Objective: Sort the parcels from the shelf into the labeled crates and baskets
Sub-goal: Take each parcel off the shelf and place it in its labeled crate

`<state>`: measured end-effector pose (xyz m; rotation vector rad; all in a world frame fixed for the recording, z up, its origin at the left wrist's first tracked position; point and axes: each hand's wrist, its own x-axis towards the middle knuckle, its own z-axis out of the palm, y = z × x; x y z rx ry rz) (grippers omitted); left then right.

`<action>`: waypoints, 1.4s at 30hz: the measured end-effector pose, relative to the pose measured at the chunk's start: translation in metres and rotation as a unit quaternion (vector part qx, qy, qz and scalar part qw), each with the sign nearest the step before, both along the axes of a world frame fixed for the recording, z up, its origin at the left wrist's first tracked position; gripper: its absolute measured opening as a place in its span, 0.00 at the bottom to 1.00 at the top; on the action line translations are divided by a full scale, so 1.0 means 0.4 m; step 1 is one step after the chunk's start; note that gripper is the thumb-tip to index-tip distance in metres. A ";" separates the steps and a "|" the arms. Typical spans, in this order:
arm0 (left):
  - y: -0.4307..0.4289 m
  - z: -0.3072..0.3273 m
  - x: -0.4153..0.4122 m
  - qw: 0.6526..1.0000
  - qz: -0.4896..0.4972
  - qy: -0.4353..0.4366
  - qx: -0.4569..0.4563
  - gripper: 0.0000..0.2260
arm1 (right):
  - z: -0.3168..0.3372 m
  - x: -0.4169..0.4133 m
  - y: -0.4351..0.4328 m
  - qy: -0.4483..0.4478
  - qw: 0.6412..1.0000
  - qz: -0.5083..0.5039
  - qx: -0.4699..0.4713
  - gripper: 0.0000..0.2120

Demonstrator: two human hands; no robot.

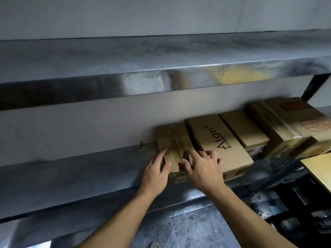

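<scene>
A row of brown cardboard parcels lies on a metal shelf (pixel 71 176). The leftmost parcel (pixel 172 138) is taped and sits at the row's left end. My left hand (pixel 157 171) holds its left front corner, thumb on top and fingers against the side. My right hand (pixel 202 167) rests with spread, bent fingers on its top right edge, partly over the neighbouring box printed "Align" (pixel 217 138). More parcels (pixel 279 126) continue to the right, some wrapped in clear tape.
An upper metal shelf (pixel 161 68) overhangs the parcels with little headroom. The shelf's left stretch holds nothing. A yellowish board (pixel 318 167) juts in at the right edge. Below right are dark racks and bins (pixel 295 203); grey floor lies underneath.
</scene>
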<state>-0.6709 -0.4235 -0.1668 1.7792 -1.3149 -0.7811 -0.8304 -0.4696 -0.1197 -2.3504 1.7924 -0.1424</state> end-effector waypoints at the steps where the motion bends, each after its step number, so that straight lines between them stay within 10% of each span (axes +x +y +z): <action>1: 0.007 0.008 -0.004 1.000 0.021 0.012 -0.015 0.20 | 0.003 -0.001 0.004 -0.024 1.000 0.006 -0.001 0.19; 9: 0.071 0.097 -0.038 0.947 0.079 0.253 -0.183 0.19 | 0.061 -0.005 0.031 -0.358 0.931 -0.012 0.067 0.24; 15: 0.121 0.122 -0.068 0.943 0.213 0.115 -0.226 0.26 | 0.074 -0.035 0.074 -0.439 0.894 0.034 0.084 0.19; 29: 0.359 0.121 -0.095 0.931 0.274 0.146 -0.190 0.34 | 0.105 -0.030 0.177 -0.379 0.877 0.196 0.222 0.38; 35: 0.447 0.133 -0.070 0.915 0.332 0.042 -0.226 0.39 | 0.086 0.073 0.274 -0.431 0.844 0.258 0.192 0.31; 42: 0.608 0.169 0.044 0.844 0.419 0.121 -0.314 0.28 | 0.076 0.216 0.354 -0.496 0.757 0.261 0.336 0.22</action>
